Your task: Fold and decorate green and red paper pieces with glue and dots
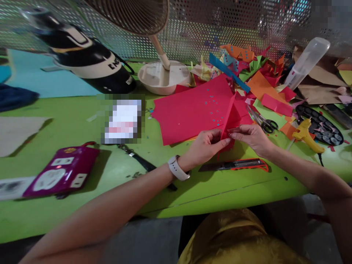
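A folded piece of red paper [230, 114] stands upright between my two hands, above the table. My left hand [206, 146], with a white watch band at the wrist, pinches its lower left side. From the right, my right hand [251, 138] grips the same piece near its lower edge, fingertips pressed together. Behind the hands lies a large red sheet [189, 110] strewn with small blue bits. Just below them a box cutter [236, 165] with an orange-edged handle rests on the green table [154, 203]. Scissors [264, 121] lie beyond my right hand.
Paper scraps [255, 69] pile up at the back right. A yellow glue gun [306, 135], a black palette [319, 124] and a clear bottle [308, 62] are on the right. Leftward are a fan [165, 75], a black bottle [90, 62], a blurred-out phone [123, 121] and a purple power strip [63, 170].
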A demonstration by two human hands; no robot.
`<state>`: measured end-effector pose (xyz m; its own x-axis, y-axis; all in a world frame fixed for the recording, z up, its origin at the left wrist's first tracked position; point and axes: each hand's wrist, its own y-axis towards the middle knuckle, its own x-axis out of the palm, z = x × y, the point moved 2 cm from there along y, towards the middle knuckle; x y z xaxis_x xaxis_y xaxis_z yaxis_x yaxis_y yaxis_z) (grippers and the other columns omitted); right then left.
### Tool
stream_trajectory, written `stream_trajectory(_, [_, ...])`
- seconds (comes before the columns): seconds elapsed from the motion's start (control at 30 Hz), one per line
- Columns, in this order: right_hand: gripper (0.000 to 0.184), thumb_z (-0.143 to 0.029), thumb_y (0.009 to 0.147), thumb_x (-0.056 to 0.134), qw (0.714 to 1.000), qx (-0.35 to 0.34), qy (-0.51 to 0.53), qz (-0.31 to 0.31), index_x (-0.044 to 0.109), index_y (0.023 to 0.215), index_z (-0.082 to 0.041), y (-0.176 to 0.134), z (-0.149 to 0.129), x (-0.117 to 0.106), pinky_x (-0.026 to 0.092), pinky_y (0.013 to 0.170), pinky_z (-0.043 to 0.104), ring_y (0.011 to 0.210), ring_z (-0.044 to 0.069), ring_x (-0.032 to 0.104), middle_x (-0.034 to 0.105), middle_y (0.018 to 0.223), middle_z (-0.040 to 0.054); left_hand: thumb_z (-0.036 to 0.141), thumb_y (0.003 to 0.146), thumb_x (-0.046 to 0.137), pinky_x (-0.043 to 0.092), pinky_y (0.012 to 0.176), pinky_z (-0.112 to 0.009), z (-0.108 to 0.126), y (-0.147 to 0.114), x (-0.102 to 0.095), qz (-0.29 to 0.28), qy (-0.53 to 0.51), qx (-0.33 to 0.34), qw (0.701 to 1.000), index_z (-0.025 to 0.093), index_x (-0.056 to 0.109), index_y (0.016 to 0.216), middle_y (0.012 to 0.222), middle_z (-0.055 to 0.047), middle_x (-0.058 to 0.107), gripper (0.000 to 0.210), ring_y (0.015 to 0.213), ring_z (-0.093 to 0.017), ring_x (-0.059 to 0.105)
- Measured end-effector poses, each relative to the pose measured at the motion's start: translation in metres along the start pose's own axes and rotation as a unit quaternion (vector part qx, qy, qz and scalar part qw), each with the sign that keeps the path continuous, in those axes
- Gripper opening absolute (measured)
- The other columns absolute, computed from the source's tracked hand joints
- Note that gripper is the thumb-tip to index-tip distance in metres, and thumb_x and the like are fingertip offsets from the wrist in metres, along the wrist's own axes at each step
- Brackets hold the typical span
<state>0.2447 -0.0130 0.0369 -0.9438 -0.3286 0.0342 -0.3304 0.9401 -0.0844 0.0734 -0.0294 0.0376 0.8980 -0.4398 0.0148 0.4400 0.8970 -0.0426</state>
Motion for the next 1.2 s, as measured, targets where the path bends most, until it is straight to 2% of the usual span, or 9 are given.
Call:
stream_trajectory(0.13, [0.023,-0.039,0.066,0.082,0.999,-0.031,-0.009,0.021,0.079,0.083,-0.024,-0.0016,0.0008,0.0007,0.052,0.084,0.032,0.083,0.014,0.066,0.075,0.086,0.0005,0.041,0.079,0.069,0.055,0.077,-0.031,0.0008,-0.0011,-0.0007,0.002,0.020,-0.001,1.000,0.015,0.071,0.096,0.093,-0.007,0.075,0.031,0.081,-0.017,0.066])
stream_trajectory(0.4, [0.021,-0.038,0.071,0.078,0.998,-0.050,-0.024,0.012,0.079,0.085,-0.024,-0.0043,-0.0008,0.0027,0.054,0.087,0.035,0.090,0.017,0.068,0.076,0.091,0.0017,0.044,0.078,0.069,0.053,0.080,-0.032,0.0031,-0.0014,0.0008,0.005,0.036,0.014,0.999,0.017,0.071,0.098,0.094,-0.006,0.074,0.034,0.088,-0.020,0.066])
stream_trajectory(0.67, [0.017,-0.038,0.072,0.077,0.994,-0.082,-0.063,0.022,0.078,0.082,-0.025,-0.0038,-0.0005,0.0003,0.054,0.081,0.034,0.082,0.016,0.066,0.074,0.084,0.0008,0.041,0.078,0.069,0.052,0.078,-0.030,0.0028,-0.0020,0.0024,0.005,0.027,0.019,0.999,0.016,0.071,0.094,0.094,-0.006,0.074,0.030,0.083,-0.018,0.065])
stream_trajectory(0.93, [0.013,-0.037,0.074,0.076,0.991,-0.104,-0.073,0.028,0.077,0.076,-0.025,-0.0046,-0.0012,-0.0003,0.051,0.076,0.032,0.075,0.014,0.061,0.070,0.078,0.0001,0.040,0.078,0.069,0.053,0.081,-0.031,0.0046,-0.0028,0.0036,0.001,0.022,0.022,1.000,0.016,0.072,0.095,0.095,-0.006,0.074,0.030,0.085,-0.018,0.065])
stream_trajectory(1.2, [0.016,-0.037,0.074,0.075,0.988,-0.121,-0.090,0.042,0.073,0.070,-0.021,-0.0037,0.0006,-0.0004,0.047,0.065,0.028,0.066,0.011,0.056,0.064,0.070,-0.0013,0.040,0.079,0.068,0.052,0.074,-0.029,0.0014,-0.0018,0.0051,0.003,0.034,0.035,0.999,0.015,0.073,0.094,0.090,-0.006,0.074,0.030,0.078,-0.016,0.065])
